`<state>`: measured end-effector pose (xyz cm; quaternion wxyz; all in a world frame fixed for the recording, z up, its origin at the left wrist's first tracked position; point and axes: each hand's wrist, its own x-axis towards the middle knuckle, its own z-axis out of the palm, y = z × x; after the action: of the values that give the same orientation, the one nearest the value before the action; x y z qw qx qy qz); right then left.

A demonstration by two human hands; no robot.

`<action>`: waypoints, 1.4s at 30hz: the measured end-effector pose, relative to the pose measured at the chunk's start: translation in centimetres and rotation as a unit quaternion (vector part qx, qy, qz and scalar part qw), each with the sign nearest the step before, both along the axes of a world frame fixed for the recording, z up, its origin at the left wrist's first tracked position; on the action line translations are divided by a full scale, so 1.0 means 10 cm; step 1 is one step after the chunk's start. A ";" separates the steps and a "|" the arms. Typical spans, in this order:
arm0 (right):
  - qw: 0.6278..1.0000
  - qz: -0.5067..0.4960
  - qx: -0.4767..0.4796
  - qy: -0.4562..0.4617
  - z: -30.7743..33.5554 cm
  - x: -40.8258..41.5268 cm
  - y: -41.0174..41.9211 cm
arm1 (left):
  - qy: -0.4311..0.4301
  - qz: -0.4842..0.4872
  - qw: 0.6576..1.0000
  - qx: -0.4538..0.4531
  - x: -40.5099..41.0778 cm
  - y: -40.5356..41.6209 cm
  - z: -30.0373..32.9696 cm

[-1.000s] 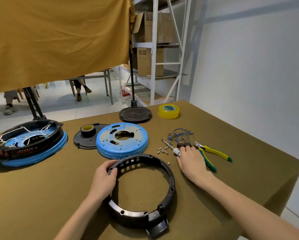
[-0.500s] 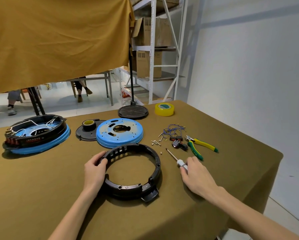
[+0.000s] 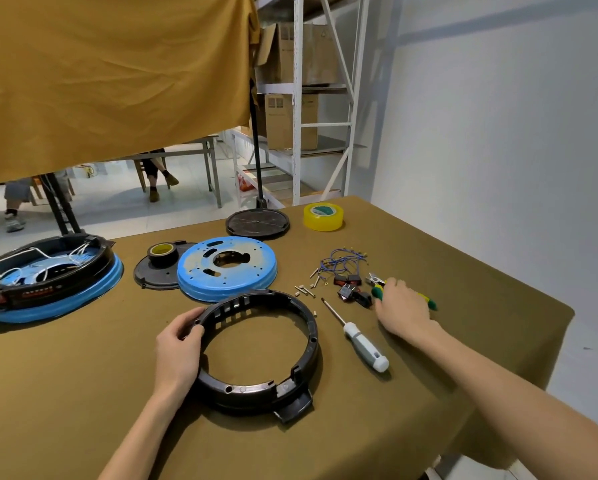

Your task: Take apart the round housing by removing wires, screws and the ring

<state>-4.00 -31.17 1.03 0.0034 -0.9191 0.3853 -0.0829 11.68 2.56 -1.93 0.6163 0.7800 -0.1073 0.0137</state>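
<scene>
Ring (image 3: 259, 351), black and flat on the table (image 3: 83, 393), lies nearest us, its tab toward us. Just beyond it sits a blue disc (image 3: 226, 271); right of it lies a screwdriver (image 3: 356, 336), tip pointing away, with loose screws (image 3: 304, 291) and blue wires (image 3: 342, 263) behind. We grip the ring's left rim with our left hand (image 3: 178, 348). Our right hand (image 3: 403, 308) rests, fingers curled, over the green-yellow pliers (image 3: 377, 285); we cannot tell whether it grips them.

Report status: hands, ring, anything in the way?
Left hand grips black ring. Right hand on pliers. Screwdriver lies beside ring, apart.
</scene>
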 end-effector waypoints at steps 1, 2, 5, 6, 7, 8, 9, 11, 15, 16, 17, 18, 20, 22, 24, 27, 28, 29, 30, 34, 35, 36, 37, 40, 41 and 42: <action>1.000 0.012 0.003 0.003 -0.02 0.00 -0.01 | -0.001 0.000 1.000 0.001 0.01 0.00 0.00; 1.000 0.019 0.007 0.004 -0.04 -0.02 0.01 | 0.000 0.000 1.000 0.001 0.01 0.00 0.00; 0.999 0.019 0.022 -0.039 -0.03 -0.17 0.10 | -0.001 -0.003 1.000 0.002 0.01 0.00 0.00; 0.997 0.020 0.029 -0.063 -0.01 -0.24 0.14 | -0.001 -0.004 1.000 0.002 0.00 0.00 0.00; 0.996 0.021 0.042 -0.079 0.01 -0.31 0.18 | 0.000 -0.005 1.000 0.002 -0.01 0.00 0.01; 0.995 0.021 0.054 -0.083 0.02 -0.39 0.23 | 0.000 -0.007 1.000 0.001 -0.01 0.01 0.02; 0.995 0.023 0.059 -0.074 0.02 -0.47 0.29 | 0.000 -0.008 1.000 0.000 -0.01 0.01 0.02; 0.998 0.029 0.051 -0.038 -0.01 -0.61 0.40 | -0.001 -0.010 1.000 0.000 -0.02 0.01 0.03; 0.996 0.065 0.054 -0.021 0.00 -0.66 0.43 | -0.001 -0.010 1.000 0.000 -0.06 0.02 0.05; 0.997 0.071 0.020 -0.019 0.02 -0.63 0.40 | -0.002 -0.009 1.000 0.004 -0.07 0.03 0.06; 0.998 0.063 -0.024 -0.005 0.05 -0.60 0.35 | -0.002 -0.010 1.000 0.009 -0.09 0.04 0.06; 0.998 0.044 -0.050 0.009 0.08 -0.58 0.31 | -0.002 -0.010 1.000 0.011 -0.10 0.05 0.07; 0.999 0.014 -0.018 0.023 0.08 -0.52 0.26 | -0.003 -0.009 1.000 0.018 -0.12 0.07 0.06; 0.999 0.021 -0.004 0.031 0.01 -0.47 0.31 | -0.007 -0.011 1.000 0.028 -0.14 0.09 0.05; 0.999 0.039 -0.015 0.018 -0.05 -0.42 0.37 | -0.005 -0.011 0.999 0.032 -0.15 0.10 0.04; 0.999 0.050 -0.005 0.011 -0.01 -0.38 0.45 | 0.009 -0.013 0.999 0.040 -0.18 0.11 0.04; 0.999 0.051 -0.007 0.012 0.01 -0.38 0.45 | 0.013 -0.015 0.999 0.041 -0.20 0.12 0.04; 0.999 0.045 -0.002 0.018 0.04 -0.38 0.47 | 0.014 -0.019 0.999 0.042 -0.21 0.14 0.04; 0.999 0.041 0.000 0.019 0.05 -0.39 0.48 | 0.014 -0.022 0.999 0.043 -0.23 0.16 0.04; 0.999 0.037 -0.009 0.029 -0.01 -0.46 0.52 | 0.006 -0.028 0.998 0.051 -0.29 0.22 0.03; 0.999 0.041 -0.008 0.024 -0.03 -0.47 0.54 | 0.006 -0.027 0.998 0.051 -0.30 0.22 0.03; 0.999 0.048 -0.010 0.018 -0.05 -0.47 0.53 | 0.004 -0.027 0.998 0.052 -0.31 0.22 0.04; 0.998 0.057 -0.007 0.012 -0.05 -0.46 0.54 | 0.000 -0.025 0.998 0.053 -0.32 0.22 0.04; 0.996 0.083 0.012 -0.006 -0.03 -0.38 0.52 | -0.003 -0.023 0.998 0.057 -0.34 0.21 0.05; 0.996 0.086 0.024 -0.011 0.00 -0.37 0.55 | -0.003 -0.023 0.998 0.059 -0.34 0.21 0.05; 0.996 0.083 0.029 -0.007 -0.01 -0.35 0.55 | -0.002 -0.022 0.998 0.059 -0.34 0.21 0.06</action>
<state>-7.48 -25.64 0.96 0.0397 -0.9467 0.3103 -0.0773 8.24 4.69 -1.35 0.5688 0.8127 -0.1262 -0.0045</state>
